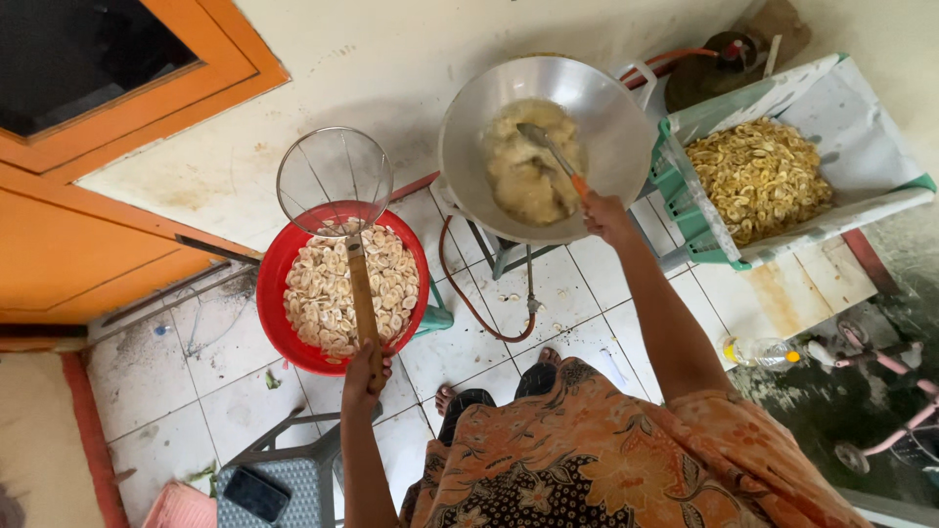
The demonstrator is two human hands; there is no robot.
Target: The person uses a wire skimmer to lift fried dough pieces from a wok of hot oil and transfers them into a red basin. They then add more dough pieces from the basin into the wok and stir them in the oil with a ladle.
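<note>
we look down on our two hands at work over a tiled floor (548, 293). our left hand (365, 376) is closed around the end of a wooden handle (362, 298), whose long axis runs straight away from us and up to a round wire skimmer (335, 179); the mesh basket hangs just past the far rim of a red basin (274, 323) heaped with pale raw slices (347, 288), the handle crossing right above them. our right hand (606, 217) is closed on the orange grip of a metal spatula (553, 152), its shaft slanting up and to the left into a big steel wok (533, 147), the blade sunk in a mass of frying slices (523, 171), probably bubbling in oil, though the glare leaves that unsure. the wok stands to the right of the basin and farther off, so the right hand is nearer the pan and the left nearer the raw heap. beyond the wok on the right a green crate (685, 210) lined with paper holds golden fried chips (758, 176). a plastic bottle (761, 350) lies on the floor nearby.
</note>
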